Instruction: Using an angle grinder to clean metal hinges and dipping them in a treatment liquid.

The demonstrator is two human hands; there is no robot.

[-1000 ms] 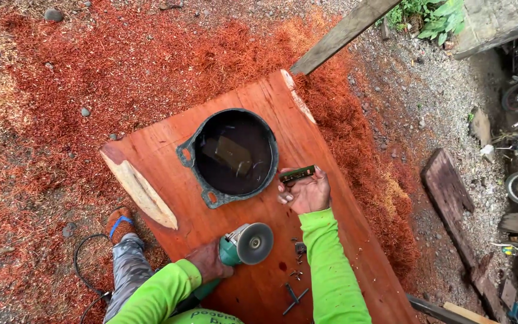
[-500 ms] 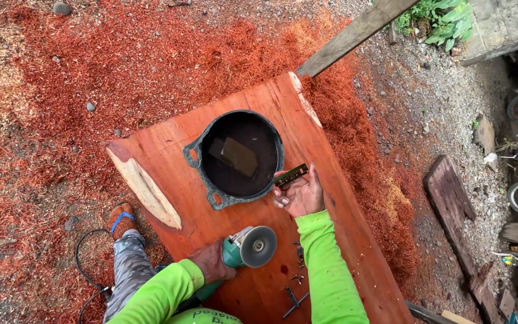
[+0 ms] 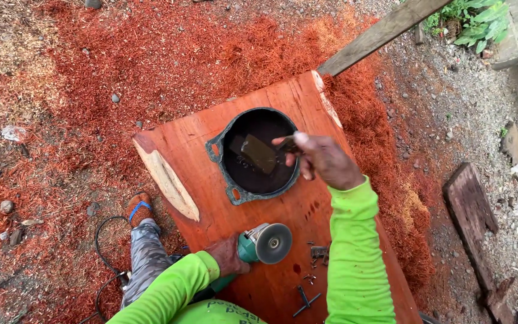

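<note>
On the reddish wooden slab [image 3: 211, 162], which lies across ground thick with red sawdust [image 3: 151, 54], stands a round dark basin [image 3: 259, 153] with two small lugs on its rim. It holds dark liquid, and a flat brownish piece [image 3: 258, 153] lies in it. The right hand [image 3: 325, 159] reaches over the basin's right rim, its fingers pinched on a small dark object whose shape I cannot make out; the object sits at the basin's edge, just above the liquid. The left hand [image 3: 228, 257] is closed around the body of a green angle grinder [image 3: 259, 245], which rests near the person on the slab with its disc [image 3: 274, 243] facing up and apparently not cutting. A black cord [image 3: 106, 252] loops over the ground to the left, beside a foot in a sandal [image 3: 139, 207].

Judging from this, the grinding is paused and the work now centres on the basin. The slab looks smoothly surfaced and evenly red over most of its face, though a pale strip of raw edge [image 3: 169, 183] remains on its left side. Small metal bits and screws [image 3: 313, 264] lie scattered on the near right part of the slab, untouched. A grey plank [image 3: 379, 33] leans in from the far right.
</note>
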